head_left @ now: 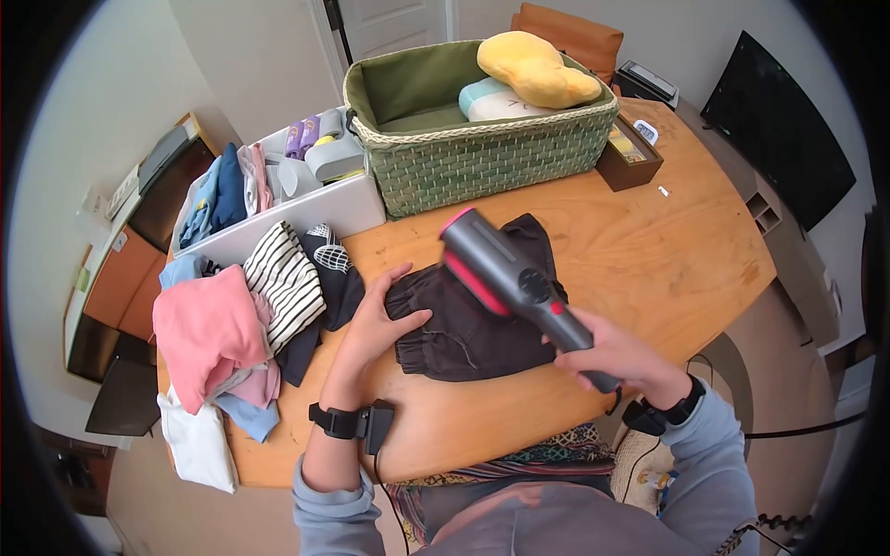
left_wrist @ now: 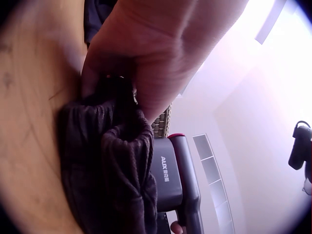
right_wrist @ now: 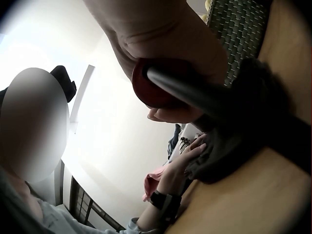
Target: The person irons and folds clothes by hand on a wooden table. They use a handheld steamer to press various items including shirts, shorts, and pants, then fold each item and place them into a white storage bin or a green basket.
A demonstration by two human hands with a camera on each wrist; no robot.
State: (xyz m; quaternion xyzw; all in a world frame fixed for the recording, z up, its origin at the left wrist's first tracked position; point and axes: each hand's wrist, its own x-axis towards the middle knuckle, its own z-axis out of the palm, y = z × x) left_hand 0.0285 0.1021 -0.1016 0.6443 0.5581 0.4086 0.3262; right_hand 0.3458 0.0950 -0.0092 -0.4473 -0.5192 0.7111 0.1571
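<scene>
Dark folded trousers (head_left: pixel 464 338) with gathered elastic edges lie on the wooden table (head_left: pixel 667 250). My left hand (head_left: pixel 375 320) rests at their gathered left end, thumb spread over the cloth; the left wrist view shows the elastic cuffs (left_wrist: pixel 129 141) close below that hand (left_wrist: pixel 146 58). In my right hand (head_left: pixel 621 352) is the handle of a grey and pink handheld garment steamer (head_left: pixel 505 269). Its head is tilted above the trousers, pink face toward the cloth. From the right wrist, the hand (right_wrist: pixel 170 44) wraps the handle, whose dark cord trails from the end.
Left of the trousers is a clothes pile with a pink garment (head_left: pixel 209 324) and a striped one (head_left: pixel 283 287). Behind stand a white bin (head_left: pixel 343 213) of clothes and a green woven basket (head_left: pixel 491 167) holding plush toys. A small brown box (head_left: pixel 635 167) sits beside the basket.
</scene>
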